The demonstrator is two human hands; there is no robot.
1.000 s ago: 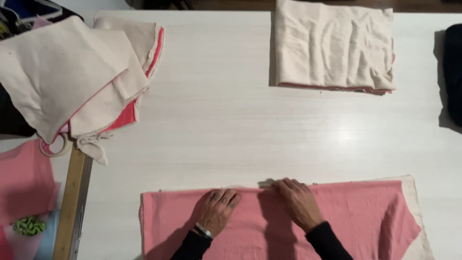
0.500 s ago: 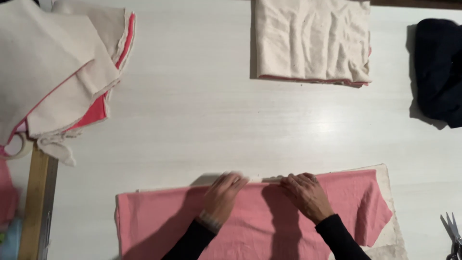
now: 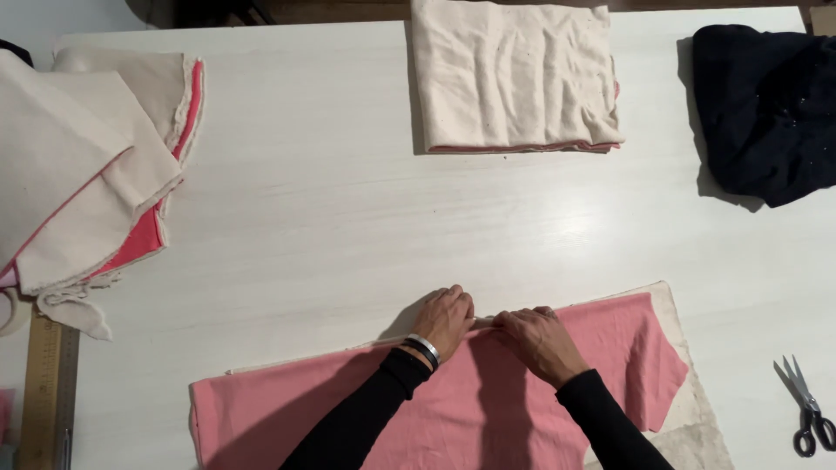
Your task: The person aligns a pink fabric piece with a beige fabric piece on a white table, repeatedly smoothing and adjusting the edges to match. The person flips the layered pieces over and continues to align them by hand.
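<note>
A pink cloth (image 3: 488, 409) with a cream underside lies spread along the near edge of the white table (image 3: 348, 226). My left hand (image 3: 446, 318) and my right hand (image 3: 538, 341) meet at the middle of its far edge. Both pinch that edge between fingers and thumb, the fingertips almost touching each other. Black sleeves cover both forearms, and a dark and silver bracelet sits on the left wrist.
A folded cream cloth stack (image 3: 514, 77) lies at the far middle. A loose pile of cream and pink cloths (image 3: 87, 174) sits at the left, a black garment (image 3: 766, 109) at the far right. Scissors (image 3: 805, 409) lie near the right edge, a wooden ruler (image 3: 43, 383) at the left.
Both hands have drawn together from lying flat on the cloth to pinching its far edge. The view has shifted left and tilted, so the cloth now lies slanted in view.
</note>
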